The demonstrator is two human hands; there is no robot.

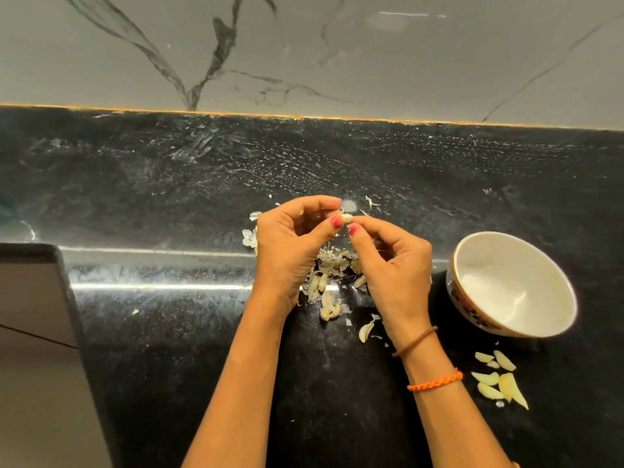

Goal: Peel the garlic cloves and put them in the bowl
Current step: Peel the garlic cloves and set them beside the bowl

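Observation:
A small pale garlic clove [346, 217] is held above the black counter, pinched between the fingertips of both hands. My left hand [290, 251] holds it from the left with thumb and curled fingers. My right hand [391, 265] pinches its right end with thumb and forefinger. Under the hands lies a heap of garlic cloves and papery skins [329, 285]. A white bowl [513, 285] with a patterned outside stands to the right, tilted toward me, its inside bare. Several peeled yellowish cloves [499, 380] lie on the counter in front of the bowl.
The black speckled counter [169, 197] runs back to a grey marble wall [304, 52]. A dark-framed flat panel [37, 332] fills the lower left corner. Loose skin flakes [371, 201] are scattered behind the hands.

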